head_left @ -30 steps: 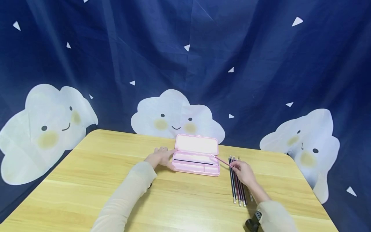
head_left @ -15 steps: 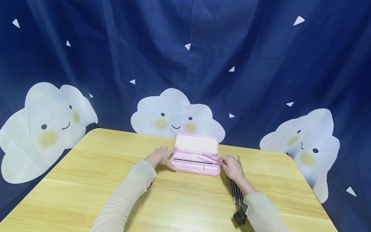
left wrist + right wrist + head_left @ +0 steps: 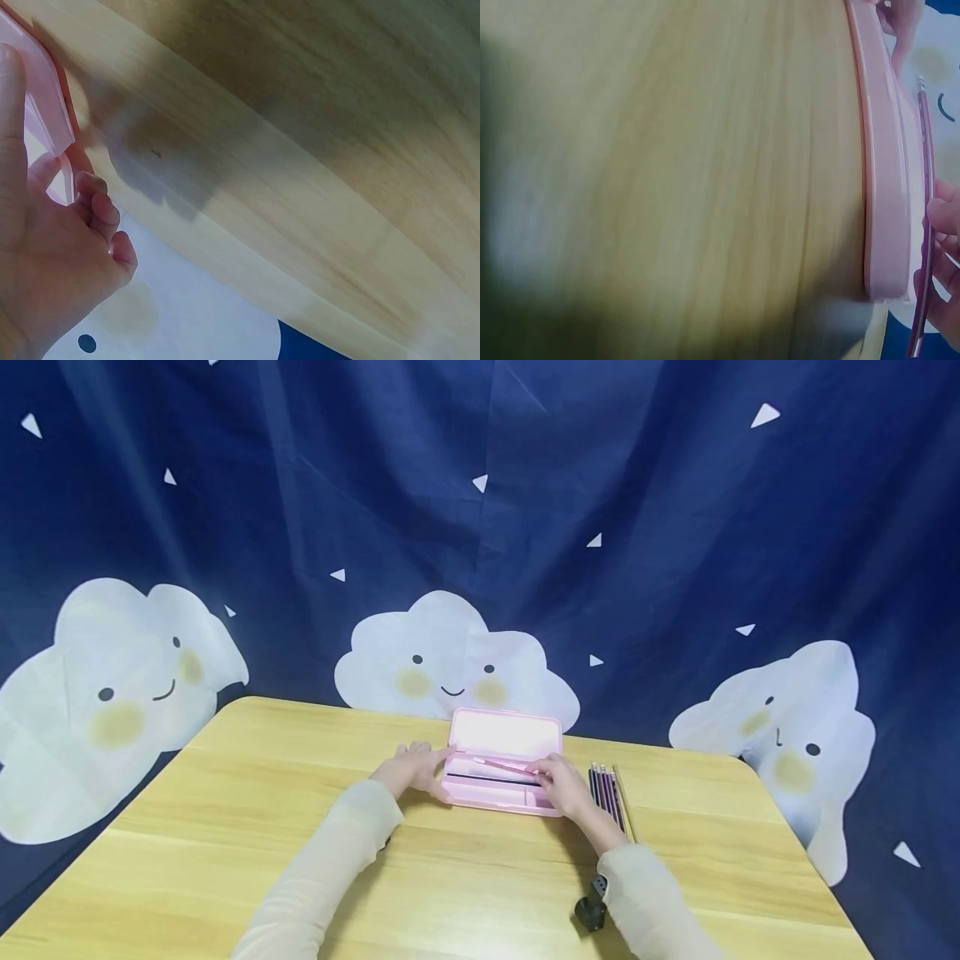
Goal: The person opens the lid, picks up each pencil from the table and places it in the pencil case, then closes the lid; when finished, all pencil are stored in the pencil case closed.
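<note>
Now the right hand reaches over the right end of the case, holding a red pencil in a pinch between thumb and fingers. A second ago it was above the bundle on the table, with only the pencil's far end near the case; half a second ago it was just at the case's right edge. It has since come farther left, and the red pencil now lies along the long rear compartment, roughly level with the dark pencil and behind it. For the work in hand, this seems to mean that the carry across is mostly done and only the release is left. Whether the red pencil touches the floor of the compartment cannot be told; in the right wrist view it shows above the rim, its metal-banded end farthest from the hand.

The left hand has hardly moved. It holds the case's left end lightly, thumb at the front corner and index finger at the back, the other fingers loosely bent. The lid leans back, raised.

No brand, label or writing can be read on the case, and any print on the pencils is too small to make out. The curtain carries only pictures: smiling clouds and white triangles.
</note>
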Tool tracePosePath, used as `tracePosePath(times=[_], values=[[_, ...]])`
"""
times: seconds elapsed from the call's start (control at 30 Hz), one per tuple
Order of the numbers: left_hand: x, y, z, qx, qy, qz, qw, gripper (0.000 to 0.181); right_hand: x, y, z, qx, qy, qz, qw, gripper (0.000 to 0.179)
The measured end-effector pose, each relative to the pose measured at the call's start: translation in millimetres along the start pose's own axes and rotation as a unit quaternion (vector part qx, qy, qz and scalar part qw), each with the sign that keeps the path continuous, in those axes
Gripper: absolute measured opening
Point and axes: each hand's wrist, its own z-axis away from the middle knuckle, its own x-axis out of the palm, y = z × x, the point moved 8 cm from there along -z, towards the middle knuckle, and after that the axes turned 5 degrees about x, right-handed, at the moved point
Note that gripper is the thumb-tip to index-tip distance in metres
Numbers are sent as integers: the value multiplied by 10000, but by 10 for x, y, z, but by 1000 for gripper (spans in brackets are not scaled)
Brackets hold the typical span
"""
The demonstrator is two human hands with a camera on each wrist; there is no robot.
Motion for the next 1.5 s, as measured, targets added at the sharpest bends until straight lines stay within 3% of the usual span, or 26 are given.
tracePosePath(times=[0.27, 0.53, 0.77, 1.07, 1.5], values=[[-7, 14, 4, 16, 26, 76, 10000, 98, 95, -171, -63, -302, -170, 374, 9987, 18], [11, -5, 6, -69, 21, 230, 9997, 98, 236, -267, -125, -401, -409, 414, 9975, 19], [20, -35, -4, -143, 39, 389, 9991, 100, 314, -251, -201, -221, -480, 401, 9978, 18], [66, -36, -17, -175, -17, 602, 9980, 101, 378, -227, -239, -364, -567, 145, 9976, 21], [38, -22, -7, -218, -29, 522, 9984, 100, 401, -178, -244, -160, -672, -22, 9976, 24]])
